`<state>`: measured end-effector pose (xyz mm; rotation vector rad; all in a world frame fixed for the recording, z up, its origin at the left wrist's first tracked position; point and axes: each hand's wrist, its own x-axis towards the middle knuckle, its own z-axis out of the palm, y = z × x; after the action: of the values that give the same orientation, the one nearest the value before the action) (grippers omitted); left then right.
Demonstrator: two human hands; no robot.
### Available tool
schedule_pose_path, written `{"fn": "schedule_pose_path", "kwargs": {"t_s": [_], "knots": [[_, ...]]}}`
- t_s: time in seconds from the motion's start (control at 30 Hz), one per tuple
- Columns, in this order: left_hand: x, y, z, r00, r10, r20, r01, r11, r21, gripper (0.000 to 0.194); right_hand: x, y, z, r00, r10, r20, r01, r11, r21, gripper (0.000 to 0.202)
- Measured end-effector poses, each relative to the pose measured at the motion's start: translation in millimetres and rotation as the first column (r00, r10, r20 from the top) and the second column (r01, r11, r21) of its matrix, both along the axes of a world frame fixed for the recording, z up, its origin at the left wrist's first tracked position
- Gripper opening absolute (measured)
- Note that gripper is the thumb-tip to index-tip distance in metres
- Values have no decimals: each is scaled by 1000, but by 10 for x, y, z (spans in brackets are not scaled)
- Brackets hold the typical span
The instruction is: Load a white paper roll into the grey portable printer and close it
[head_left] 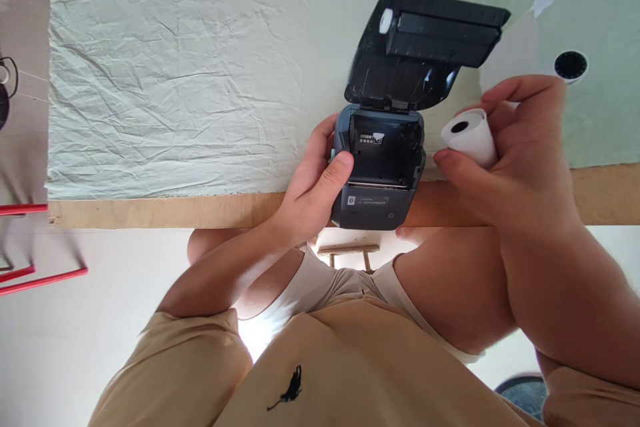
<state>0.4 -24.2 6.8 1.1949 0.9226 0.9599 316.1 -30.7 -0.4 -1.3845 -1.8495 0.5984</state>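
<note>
A dark label printer [380, 167] stands at the table's front edge with its black lid [425, 47] swung up and back. Its paper bay shows bare inside, with a small white label on the back wall. My left hand [320, 183] grips the printer's left side, thumb on the rim of the bay. To the right of the printer, my right hand [525, 153] holds a white paper roll [473, 139] between thumb and fingers, its dark core hole facing the printer. The roll and the printer are apart.
A pale green, wrinkled cloth [175, 73] covers the table, whose wooden edge [150, 212] runs along the front. Behind my right hand are a round black object [571, 65] and a piece of whitish paper [513, 53]. Red-edged frames [45, 280] stand at the far left.
</note>
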Motion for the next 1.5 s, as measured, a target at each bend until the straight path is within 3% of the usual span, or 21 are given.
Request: {"fn": "schedule_pose_path", "kwargs": {"t_s": [0.1, 0.27, 0.4, 0.5, 0.6, 1.07, 1.17, 1.3, 1.4, 1.5], "knots": [[-9, 4, -5, 1000, -6, -14, 6, 1000, 1, 80, -108, -9, 93, 994, -82, 79, 59, 966, 251, 43], [-31, 22, -58, 1000, -14, -11, 15, 999, 33, 81, -465, -91, 330, 1000, -24, 0, 22, 914, 404, 36], [-49, 41, -84, 999, -31, -25, 32, 998, 50, 86, -666, -141, 376, 996, -78, 33, 63, 938, 342, 29], [-62, 48, -96, 999, -37, -28, 39, 996, 80, 84, -727, -117, 383, 997, -24, 71, -3, 932, 362, 14], [-75, 46, -116, 998, -40, -44, 44, 995, 91, 82, -753, -75, 397, 994, 12, 110, -64, 869, 490, 24], [-137, 69, -155, 992, -115, -61, 125, 972, 197, 76, -831, 48, 261, 988, -32, 154, -61, 821, 567, 29], [-135, 75, -217, 991, -122, -46, 129, 969, 212, 76, -800, 31, 283, 986, 7, 166, -100, 825, 557, 29], [-103, 101, -420, 993, -104, 52, 93, 980, 176, 80, -782, -34, 336, 991, 83, 108, -131, 792, 597, 27], [-134, 141, -525, 983, -145, 113, 115, 965, 234, 86, -751, -52, 367, 964, 196, 179, -264, 779, 568, 29], [-213, 182, -489, 977, -215, 11, 200, 926, 321, 105, -715, -38, 375, 916, 275, 293, -394, 759, 518, 25]]}}
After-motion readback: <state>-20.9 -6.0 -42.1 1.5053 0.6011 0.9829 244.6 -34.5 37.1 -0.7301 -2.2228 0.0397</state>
